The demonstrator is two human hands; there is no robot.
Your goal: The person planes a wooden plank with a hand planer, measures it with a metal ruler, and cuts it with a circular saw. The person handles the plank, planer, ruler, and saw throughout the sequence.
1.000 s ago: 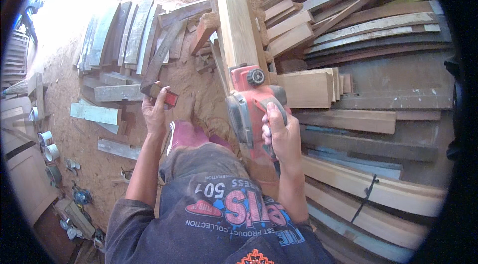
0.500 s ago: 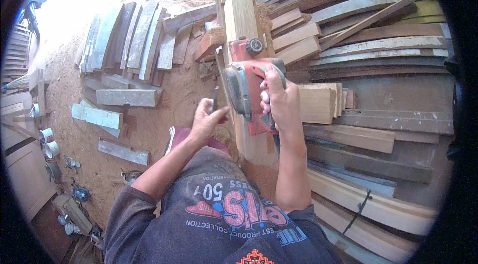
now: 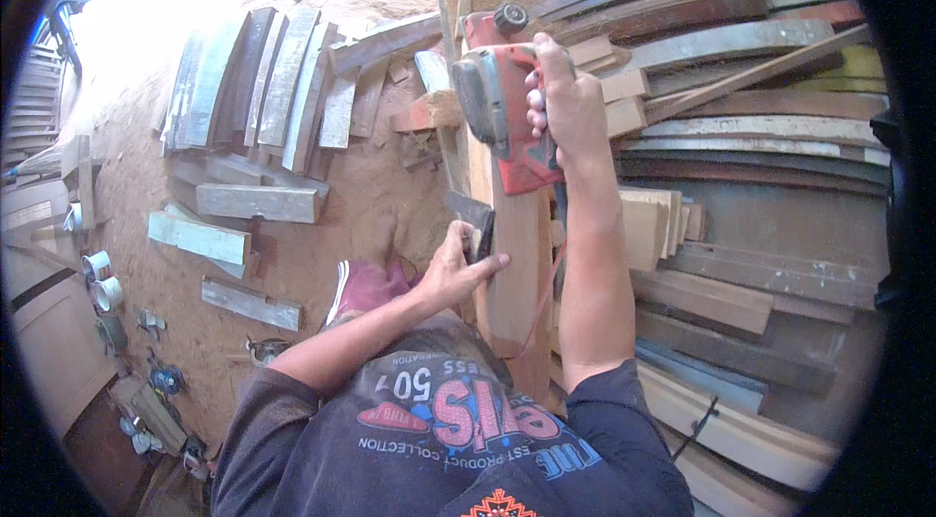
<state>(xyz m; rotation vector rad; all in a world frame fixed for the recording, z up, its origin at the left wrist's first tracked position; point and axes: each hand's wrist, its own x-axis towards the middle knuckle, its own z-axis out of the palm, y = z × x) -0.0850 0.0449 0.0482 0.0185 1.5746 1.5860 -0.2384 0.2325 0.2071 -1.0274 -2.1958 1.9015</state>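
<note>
My right hand [image 3: 573, 103] is wrapped round the rear handle of a red and grey electric hand planer [image 3: 502, 93]. The planer sits over a long squared timber [image 3: 520, 259] that runs away from my body, its far part hidden beneath the tool. In my left hand [image 3: 456, 264], fingers closed, is a small dark flat tool with a grey blade, looking like a try square [image 3: 478, 225]. It is at the timber's left edge, and my thumb reaches over the wood; whether it touches cannot be made out.
Curved and straight boards [image 3: 751, 132] are stacked on the right. On the dirt floor to the left lie several planks [image 3: 258, 202]. A reddish block [image 3: 426, 113] is beside the timber's far part. A thin reddish cord [image 3: 549, 288] hangs near my right forearm.
My right hand and the planer have moved farther away along the timber. My left hand has come right, bringing the dark tool to the timber's edge. The view has shifted slightly.
</note>
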